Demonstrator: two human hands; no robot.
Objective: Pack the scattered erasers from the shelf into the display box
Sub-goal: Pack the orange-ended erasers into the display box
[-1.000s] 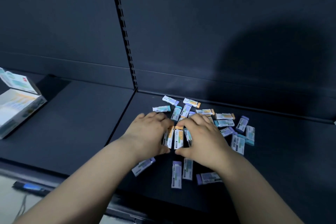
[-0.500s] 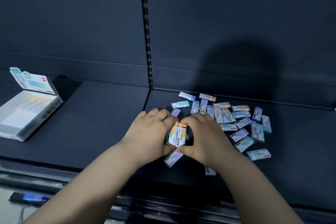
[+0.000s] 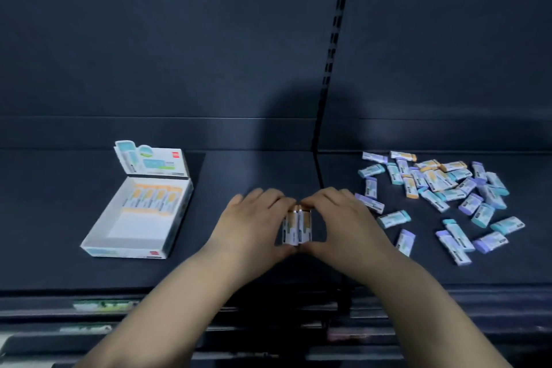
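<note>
A small stack of orange-banded erasers is pressed between my left hand and my right hand, just above the dark shelf, left of the shelf seam. The white display box lies open at the left, its printed lid flap standing up at the back; a row of orange erasers fills its far end and the near part shows bare white floor. Several loose erasers in blue, purple and orange sleeves lie scattered to the right of my hands.
The dark shelf runs left to right with a vertical slotted upright in the back panel. The shelf's front edge lies below my forearms, with lower shelf rails under it.
Both hands closed on a few orange erasers in the pile, lifted them and carried them leftward away from the pile, toward the box; the view has swung left, so the box now sits nearer the hands.
</note>
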